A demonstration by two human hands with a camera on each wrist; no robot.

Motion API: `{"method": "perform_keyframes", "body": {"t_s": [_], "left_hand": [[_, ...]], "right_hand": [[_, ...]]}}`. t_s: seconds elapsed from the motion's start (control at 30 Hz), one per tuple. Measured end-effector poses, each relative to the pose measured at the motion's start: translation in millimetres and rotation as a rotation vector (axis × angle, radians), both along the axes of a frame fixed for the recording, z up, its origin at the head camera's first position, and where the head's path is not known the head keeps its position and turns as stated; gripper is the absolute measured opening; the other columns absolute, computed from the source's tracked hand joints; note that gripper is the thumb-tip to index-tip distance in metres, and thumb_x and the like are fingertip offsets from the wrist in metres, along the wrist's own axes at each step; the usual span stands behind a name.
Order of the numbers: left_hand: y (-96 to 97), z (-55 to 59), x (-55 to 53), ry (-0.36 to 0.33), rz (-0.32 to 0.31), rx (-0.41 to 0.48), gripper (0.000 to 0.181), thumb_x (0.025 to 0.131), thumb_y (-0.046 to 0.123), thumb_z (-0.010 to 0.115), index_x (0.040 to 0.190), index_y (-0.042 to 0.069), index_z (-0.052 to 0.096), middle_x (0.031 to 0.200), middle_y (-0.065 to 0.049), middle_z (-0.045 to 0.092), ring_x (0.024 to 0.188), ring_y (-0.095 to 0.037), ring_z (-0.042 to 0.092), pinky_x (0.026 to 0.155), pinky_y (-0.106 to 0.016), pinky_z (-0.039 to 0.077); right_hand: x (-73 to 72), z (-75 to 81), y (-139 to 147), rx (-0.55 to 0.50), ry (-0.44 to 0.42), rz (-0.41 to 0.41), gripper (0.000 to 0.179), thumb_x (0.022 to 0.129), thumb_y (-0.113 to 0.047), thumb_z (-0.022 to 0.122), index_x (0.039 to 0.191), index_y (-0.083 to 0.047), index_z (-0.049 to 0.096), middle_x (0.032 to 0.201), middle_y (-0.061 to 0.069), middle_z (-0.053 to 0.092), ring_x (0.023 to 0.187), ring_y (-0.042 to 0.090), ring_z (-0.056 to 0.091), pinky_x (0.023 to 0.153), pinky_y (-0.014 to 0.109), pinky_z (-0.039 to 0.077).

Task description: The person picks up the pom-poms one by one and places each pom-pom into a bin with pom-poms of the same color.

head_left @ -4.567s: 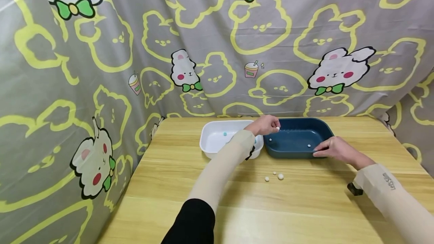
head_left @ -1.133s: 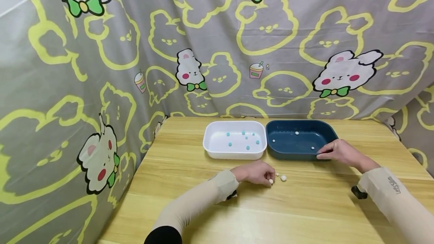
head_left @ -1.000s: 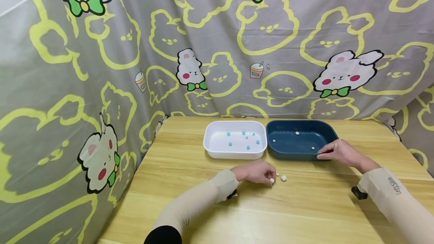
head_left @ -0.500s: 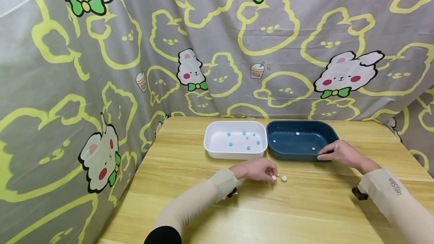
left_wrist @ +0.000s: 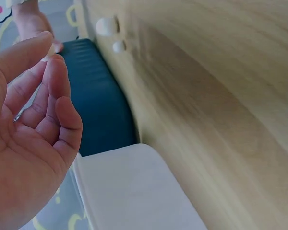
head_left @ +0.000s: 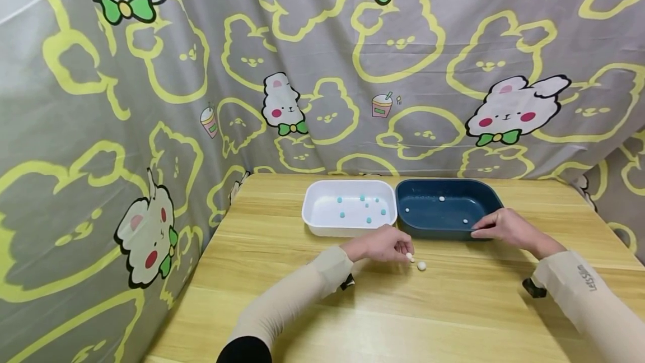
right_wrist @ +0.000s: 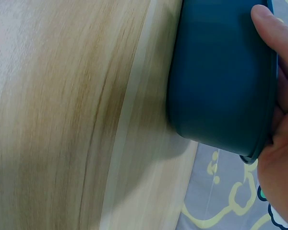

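Observation:
My left hand (head_left: 385, 244) pinches a small white ball (left_wrist: 50, 51) between thumb and fingertips, just in front of the white tray (head_left: 347, 232). Two more white balls lie on the table by these fingertips: a larger one (head_left: 421, 266) and a smaller one (left_wrist: 119, 46). At the front right corner of the dark blue tray (head_left: 433, 234), my right hand (head_left: 506, 227) grips the rim, thumb on the outer wall in the right wrist view. Inside that tray are three white balls, one of them a ball (head_left: 442, 199) near the back.
Several small turquoise pieces (head_left: 342, 215) are scattered in the white tray, which stands side by side with the blue one. A patterned grey curtain (head_left: 322, 71) hangs behind and left of the wooden table (head_left: 353, 312).
My left hand has released a ball into the blue tray, come down to the table and pinched another. It has since shifted slightly forward and right. My right hand keeps its grip on the rim.

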State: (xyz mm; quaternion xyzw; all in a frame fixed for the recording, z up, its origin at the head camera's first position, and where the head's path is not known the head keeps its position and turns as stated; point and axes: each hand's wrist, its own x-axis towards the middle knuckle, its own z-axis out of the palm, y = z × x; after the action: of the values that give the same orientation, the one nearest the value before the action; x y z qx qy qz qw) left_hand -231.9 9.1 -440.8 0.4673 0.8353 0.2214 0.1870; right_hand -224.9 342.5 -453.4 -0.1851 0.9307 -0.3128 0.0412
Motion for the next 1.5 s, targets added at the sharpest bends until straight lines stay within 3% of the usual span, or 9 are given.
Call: {"method": "perform_keyframes", "body": {"t_s": [0.33,0.7,1.03,1.5], "left_hand": [[0.4,10.5,-5.2,-0.014,0.053,0.038,0.006,0.087,0.018,0.069,0.092,0.017,0.066,0.08,0.013,0.06,0.074,0.002,0.054,0.069,-0.01,0.042],[2.4,19.4,-11.8,-0.021,0.068,0.069,0.004,0.089,0.017,0.066,0.093,0.015,0.067,0.081,0.012,0.061,0.076,0.003,0.055,0.071,-0.01,0.043],[8.6,30.0,-19.8,-0.086,0.16,0.128,0.009,0.091,0.018,0.065,0.098,0.013,0.067,0.082,0.01,0.061,0.075,-0.002,0.055,0.067,-0.014,0.045],[19.5,40.8,-29.7,-0.014,0.205,0.124,0.006,0.089,0.021,0.067,0.092,0.017,0.066,0.081,0.012,0.06,0.075,0.001,0.055,0.067,-0.012,0.044]], "right_hand": [[-0.8,-0.5,0,-0.006,0.009,-0.006,0.016,0.079,-0.028,0.076,0.084,-0.012,0.077,0.083,-0.001,0.071,0.078,0.0,0.059,0.064,0.022,0.049],[1.3,0.3,0,0.005,-0.017,-0.02,0.019,0.079,-0.03,0.076,0.086,-0.012,0.077,0.086,-0.001,0.071,0.08,0.002,0.06,0.066,0.023,0.049],[0.9,1.9,-1,0.014,-0.017,-0.015,0.019,0.08,-0.031,0.075,0.086,-0.013,0.077,0.087,0.001,0.071,0.082,0.004,0.06,0.067,0.023,0.05],[0.1,1.6,0,0.015,0.009,-0.002,0.018,0.078,-0.029,0.076,0.085,-0.013,0.077,0.085,-0.001,0.071,0.079,0.002,0.059,0.066,0.023,0.049]]}}
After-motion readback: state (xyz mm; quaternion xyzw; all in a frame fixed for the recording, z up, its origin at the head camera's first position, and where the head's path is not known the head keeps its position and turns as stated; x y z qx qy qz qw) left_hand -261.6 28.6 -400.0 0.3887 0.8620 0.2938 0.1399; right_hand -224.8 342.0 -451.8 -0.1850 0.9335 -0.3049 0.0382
